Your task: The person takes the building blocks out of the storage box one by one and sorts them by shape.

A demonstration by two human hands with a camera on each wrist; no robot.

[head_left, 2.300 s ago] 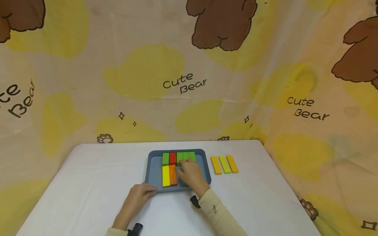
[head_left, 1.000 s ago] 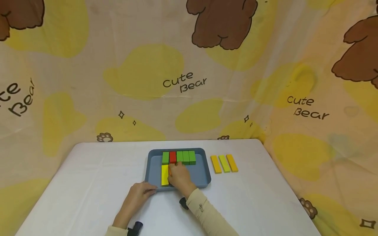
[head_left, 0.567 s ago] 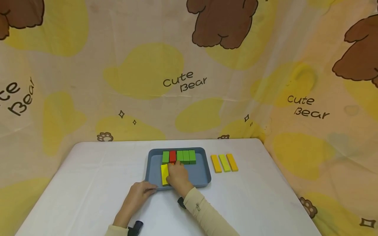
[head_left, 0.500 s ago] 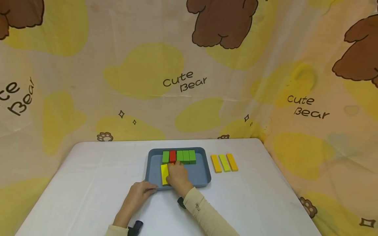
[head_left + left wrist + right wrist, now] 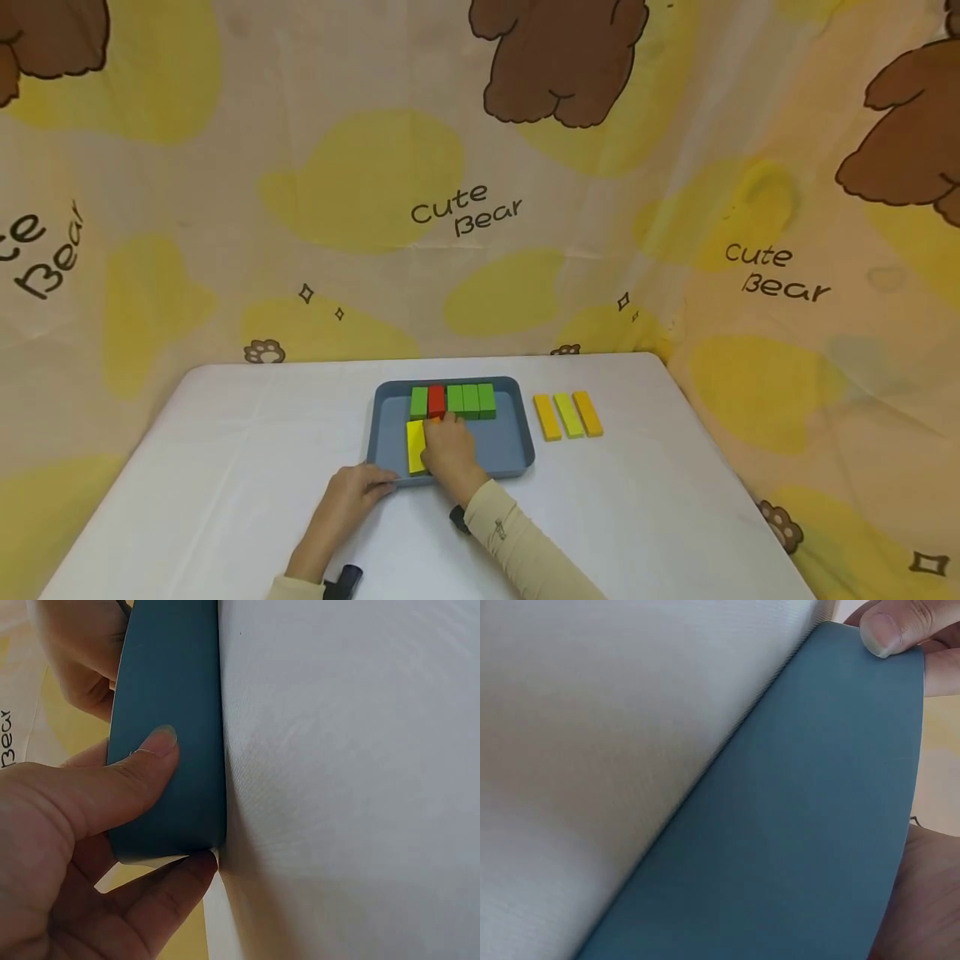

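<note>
A blue-grey tray [image 5: 512,450] lies on the table with its near-left corner held by my left hand [image 5: 351,496]. In the left wrist view the thumb [image 5: 139,780] presses the outside of the tray wall [image 5: 176,682] and other fingers reach round the corner. Inside the tray, my right hand [image 5: 453,454] holds an orange block [image 5: 435,421], mostly hidden under the fingers. Just left of it lies a yellow block [image 5: 416,447], slightly slanted. Behind them stand a green block [image 5: 418,403], a red block [image 5: 436,402] and three green blocks [image 5: 471,402] in a row.
Right of the tray, two orange-yellow blocks [image 5: 547,417] and a lime block [image 5: 568,415] lie side by side on the white table [image 5: 637,500]. A printed bear cloth [image 5: 360,183] hangs behind the table. Dark wrist cameras [image 5: 345,582] sit below the hands.
My right hand has moved left from the tray's middle onto the orange block. The yellow block has shifted slightly left and tilted. My left hand has stayed on the tray corner.
</note>
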